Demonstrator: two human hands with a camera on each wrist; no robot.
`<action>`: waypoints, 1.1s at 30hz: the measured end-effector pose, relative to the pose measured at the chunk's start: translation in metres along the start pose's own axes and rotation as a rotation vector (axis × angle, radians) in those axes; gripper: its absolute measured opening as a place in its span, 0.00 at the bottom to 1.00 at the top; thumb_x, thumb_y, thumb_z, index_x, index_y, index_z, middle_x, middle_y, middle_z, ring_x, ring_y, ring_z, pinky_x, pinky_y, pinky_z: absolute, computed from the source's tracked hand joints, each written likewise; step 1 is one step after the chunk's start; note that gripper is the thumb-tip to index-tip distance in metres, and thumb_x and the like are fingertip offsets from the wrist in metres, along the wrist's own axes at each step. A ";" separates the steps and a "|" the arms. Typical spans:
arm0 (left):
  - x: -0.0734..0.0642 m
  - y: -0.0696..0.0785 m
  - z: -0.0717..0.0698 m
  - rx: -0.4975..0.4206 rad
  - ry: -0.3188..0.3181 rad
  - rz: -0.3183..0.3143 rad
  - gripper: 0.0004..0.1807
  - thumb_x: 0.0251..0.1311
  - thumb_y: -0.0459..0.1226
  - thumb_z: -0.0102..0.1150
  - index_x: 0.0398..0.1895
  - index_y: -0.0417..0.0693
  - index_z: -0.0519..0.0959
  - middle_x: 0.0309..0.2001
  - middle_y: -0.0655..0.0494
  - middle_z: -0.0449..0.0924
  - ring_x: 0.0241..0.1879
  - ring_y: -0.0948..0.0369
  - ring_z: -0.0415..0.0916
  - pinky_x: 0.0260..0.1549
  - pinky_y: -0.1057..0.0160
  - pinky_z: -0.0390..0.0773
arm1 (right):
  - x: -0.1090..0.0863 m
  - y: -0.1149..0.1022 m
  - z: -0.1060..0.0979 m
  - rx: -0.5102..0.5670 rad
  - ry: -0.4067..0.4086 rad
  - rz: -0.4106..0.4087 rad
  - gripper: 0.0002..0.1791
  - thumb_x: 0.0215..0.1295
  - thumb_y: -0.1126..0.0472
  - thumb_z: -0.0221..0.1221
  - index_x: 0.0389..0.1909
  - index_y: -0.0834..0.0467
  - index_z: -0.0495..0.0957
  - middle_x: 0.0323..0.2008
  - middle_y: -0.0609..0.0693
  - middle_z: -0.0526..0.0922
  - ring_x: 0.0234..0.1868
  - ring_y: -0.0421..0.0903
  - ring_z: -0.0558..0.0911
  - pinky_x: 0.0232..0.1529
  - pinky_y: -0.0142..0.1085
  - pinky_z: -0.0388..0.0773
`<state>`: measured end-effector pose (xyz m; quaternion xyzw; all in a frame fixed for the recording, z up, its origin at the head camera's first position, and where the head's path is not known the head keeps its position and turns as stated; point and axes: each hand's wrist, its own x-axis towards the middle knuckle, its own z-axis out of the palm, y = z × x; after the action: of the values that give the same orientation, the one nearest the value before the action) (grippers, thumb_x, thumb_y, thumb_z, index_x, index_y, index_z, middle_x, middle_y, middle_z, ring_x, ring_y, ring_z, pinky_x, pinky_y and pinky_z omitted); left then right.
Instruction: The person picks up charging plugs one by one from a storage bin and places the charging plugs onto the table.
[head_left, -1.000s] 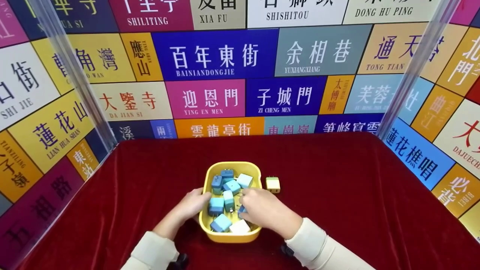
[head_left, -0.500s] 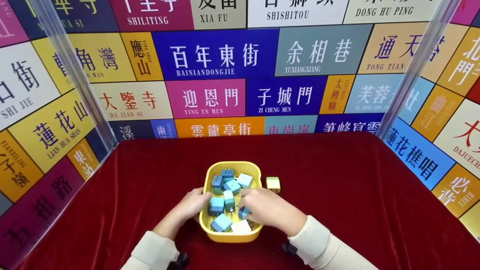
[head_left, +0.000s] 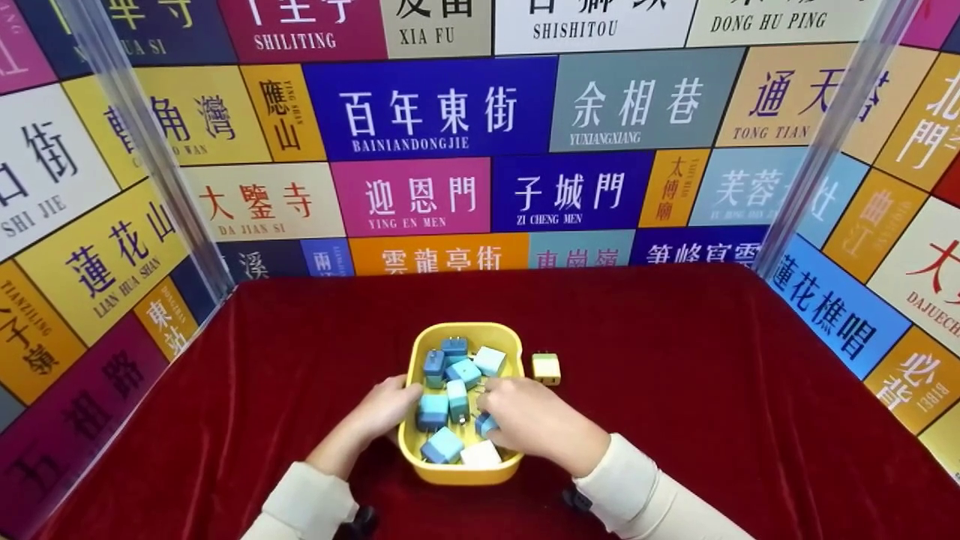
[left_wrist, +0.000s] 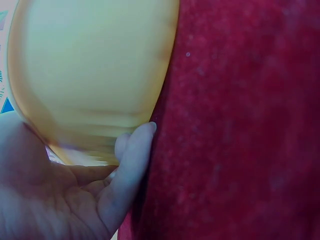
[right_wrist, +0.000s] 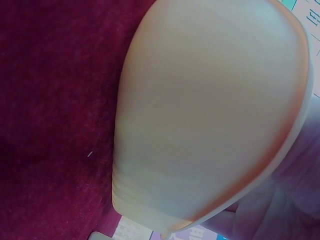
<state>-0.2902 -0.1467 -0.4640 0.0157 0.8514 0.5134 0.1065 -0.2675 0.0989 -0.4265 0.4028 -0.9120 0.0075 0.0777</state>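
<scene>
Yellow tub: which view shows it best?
The head view: it shows the open yellow tub from above with plug adapters inside, though the left hand and right hand hide parts. The left wrist view shows only its outer side, cropped at the top; the right wrist view likewise; neither shows inside.

The right fingers [head_left: 496, 400] have shifted slightly, uncovering more of a blue plug [head_left: 485, 425].

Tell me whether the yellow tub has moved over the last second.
No. In the head view, the yellow tub sits in the same place on the red cloth, below the orange sign panel, as earlier.
</scene>
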 end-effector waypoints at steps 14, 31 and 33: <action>0.000 0.001 -0.001 -0.014 -0.009 0.012 0.26 0.71 0.40 0.46 0.64 0.33 0.78 0.39 0.43 0.86 0.31 0.49 0.89 0.26 0.51 0.90 | -0.004 0.009 -0.015 0.066 -0.012 -0.052 0.07 0.59 0.64 0.76 0.38 0.59 0.90 0.34 0.48 0.84 0.32 0.41 0.79 0.36 0.32 0.83; 0.001 -0.002 -0.001 -0.015 0.001 0.002 0.26 0.72 0.41 0.47 0.64 0.33 0.78 0.39 0.43 0.86 0.31 0.49 0.89 0.26 0.52 0.90 | -0.001 0.013 -0.003 0.110 -0.007 -0.061 0.06 0.59 0.65 0.75 0.37 0.58 0.89 0.33 0.47 0.85 0.33 0.42 0.81 0.35 0.34 0.82; 0.001 -0.002 0.000 -0.016 0.002 0.001 0.25 0.72 0.41 0.47 0.63 0.33 0.78 0.39 0.43 0.86 0.31 0.49 0.89 0.26 0.52 0.89 | -0.001 0.013 -0.002 0.099 -0.008 -0.067 0.08 0.59 0.63 0.76 0.38 0.58 0.89 0.34 0.47 0.85 0.34 0.42 0.81 0.37 0.35 0.83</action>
<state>-0.2910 -0.1478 -0.4658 0.0147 0.8474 0.5203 0.1053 -0.2761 0.1085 -0.4236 0.4366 -0.8967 0.0482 0.0545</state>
